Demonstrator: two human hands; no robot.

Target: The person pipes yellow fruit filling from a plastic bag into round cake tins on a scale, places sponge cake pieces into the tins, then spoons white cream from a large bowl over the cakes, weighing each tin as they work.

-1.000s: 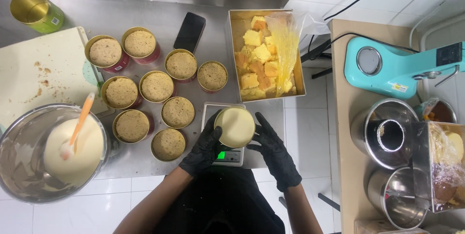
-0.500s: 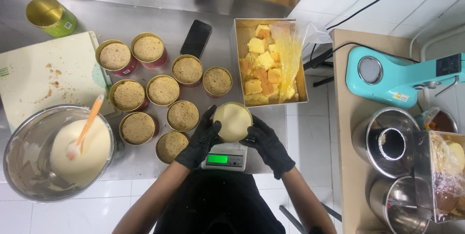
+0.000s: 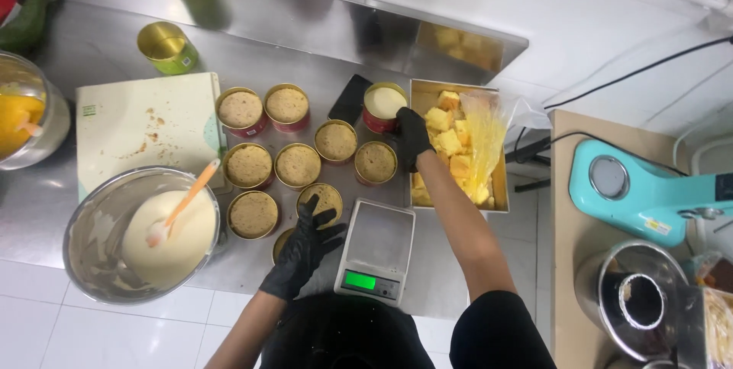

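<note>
A worker in black gloves stands at a steel worktop [image 3: 99, 48] crowded with small round tins; the right hand [image 3: 413, 134] reaches to the far side of the worktop and closes around a red tin of pale cream [image 3: 384, 106], which stands just beside the near-left corner of a metal tray of yellow cake cubes [image 3: 450, 140]; a clear plastic bag [image 3: 489, 136] lies over the tray's right half. The left hand [image 3: 305, 247] rests with fingers spread wide over a sponge-filled tin [image 3: 321, 199] near the front edge, holding nothing that I can make out; a digital scale [image 3: 376, 250] with a lit green display sits just beside that hand, at the front edge, its platform bare. Eight or so further tins of brown sponge [image 3: 298, 164] stand in loose rows between the hands and a white cutting board [image 3: 145, 121] towards the left; a dark phone [image 3: 350, 98] lies just left of the cream tin. At the front-left corner a steel mixing bowl [image 3: 95, 224] holds pale batter and an orange spatula [image 3: 187, 199]; a green and gold can [image 3: 168, 46] stands near the back edge. To the right, on a separate wooden counter [image 3: 569, 208], sit a turquoise mixer [image 3: 649, 197] and a steel pot [image 3: 637, 296].
</note>
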